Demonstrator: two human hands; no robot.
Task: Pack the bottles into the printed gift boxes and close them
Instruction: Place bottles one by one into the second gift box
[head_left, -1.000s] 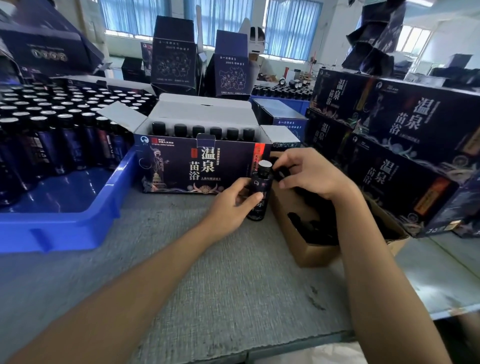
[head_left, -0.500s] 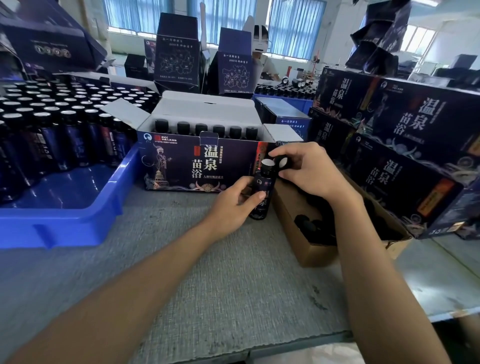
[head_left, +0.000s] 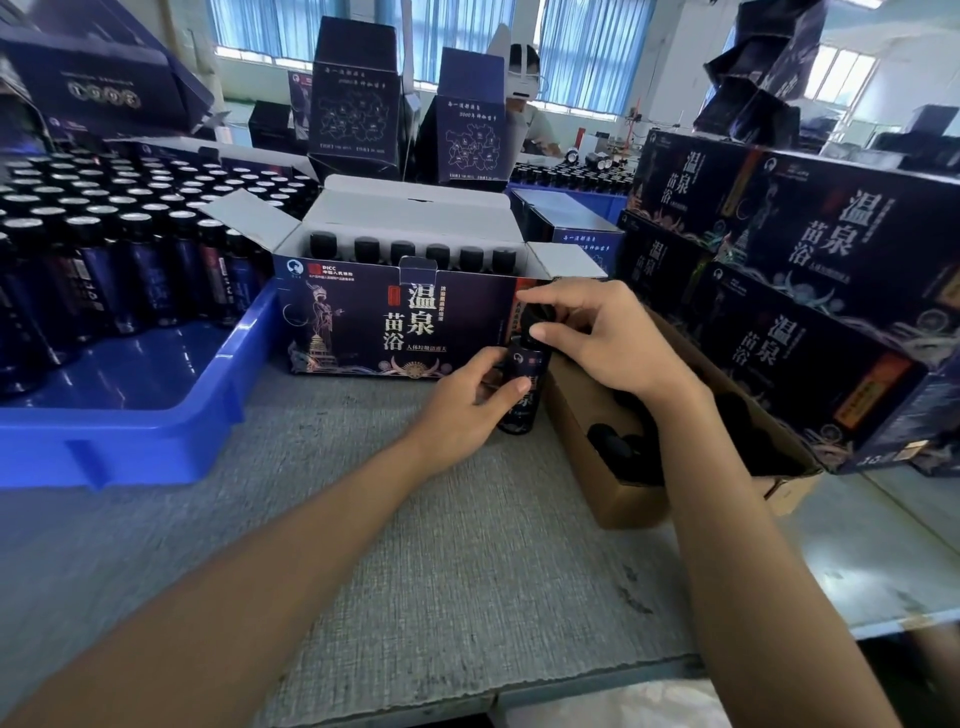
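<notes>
the small dark bottle (head_left: 531, 364) with a printed label stands upright on the grey felt-like table (head_left: 467, 571), its long axis vertical. it is just in front of the right front corner of the open printed gift box (head_left: 395, 322) of dark blue card.

my left hand (head_left: 462, 405) is the nearer one to the body of the bottle. it comes from the left side, and the thumb and fingers are curled round the lower half and grip it. my right hand (head_left: 608, 338) comes from the right and from above. its thumb and first fingers are closed in a pinch on the black round cap (head_left: 537, 318), which sits on the neck of the bottle. i cannot tell if the cap is screwed tight already.

i judge that the step in hand is to seat this cap. after that the bottle must go up and to the left, over the front wall of the box. a row of capped bottles (head_left: 402, 249) stands along the back wall there; the space in front of this row i cannot see.

just right of the bottle lies a brown cardboard carton (head_left: 613, 499) with more black caps inside. at the far left is a blue plastic tray (head_left: 130, 431) of bottles, and at the right a stack of closed printed boxes (head_left: 810, 332).
</notes>
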